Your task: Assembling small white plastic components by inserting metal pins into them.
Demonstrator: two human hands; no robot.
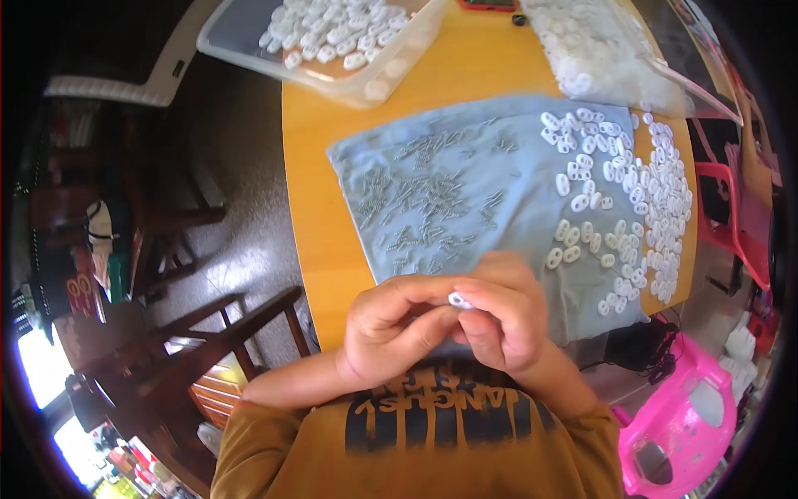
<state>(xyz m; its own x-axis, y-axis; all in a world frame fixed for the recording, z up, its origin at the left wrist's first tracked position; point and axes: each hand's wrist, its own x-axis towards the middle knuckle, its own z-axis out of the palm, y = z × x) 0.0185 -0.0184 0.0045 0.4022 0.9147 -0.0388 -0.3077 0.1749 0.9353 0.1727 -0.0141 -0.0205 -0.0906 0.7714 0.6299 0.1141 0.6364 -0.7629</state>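
Observation:
Close in front of my body, my left hand (395,320) and my right hand (514,312) meet at their fingertips. Pinched between them is a small white plastic cord lock (458,301), oval with dark holes; the fingers cover much of it. Both hands are closed, and the right one is a little blurred. Just beyond them a blue-grey cloth (515,224) lies on the table. Many small thin metal springs (416,191) are strewn over its left half. White oval two-holed pieces (665,200) are scattered along its right side and onto the tabletop.
A clear plastic bin (366,87) of white pieces stands at the table's far left. At the far right lies a clear bag (582,58) filled with white parts. The yellow table (312,208) ends at my left. A pink plastic chair (690,424) stands at lower right, dark wooden chairs (208,333) at left.

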